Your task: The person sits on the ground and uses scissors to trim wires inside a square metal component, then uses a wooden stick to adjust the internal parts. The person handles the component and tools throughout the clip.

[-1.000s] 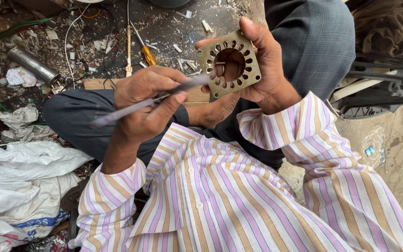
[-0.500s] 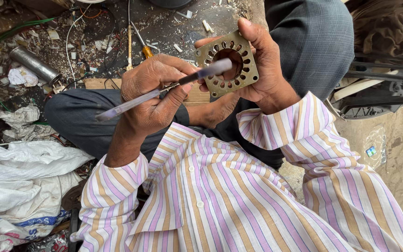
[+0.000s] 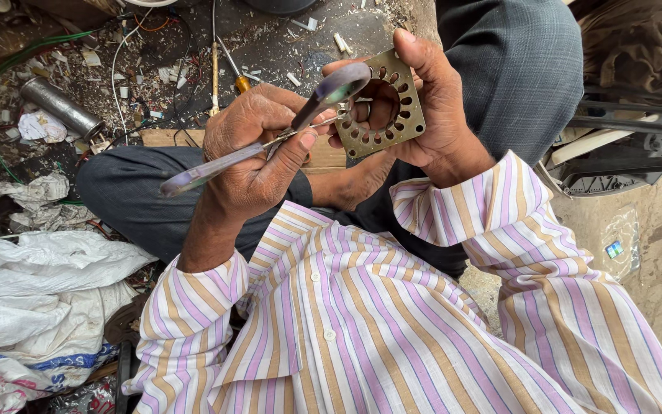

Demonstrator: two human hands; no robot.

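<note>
There is one view only, from a camera worn on the person's head, so no second view shares anything with it. It looks steeply down over the striped shirt at the lap, near enough that the shirt fills the lower half of the picture. Above the shirt, further from the camera, both hands are raised close to the lens: the left hand up and left of the shirt's collar, the right hand up and right of it. Beyond the shirt and knees lies the littered floor. Left of the shirt sit white sacks
</note>
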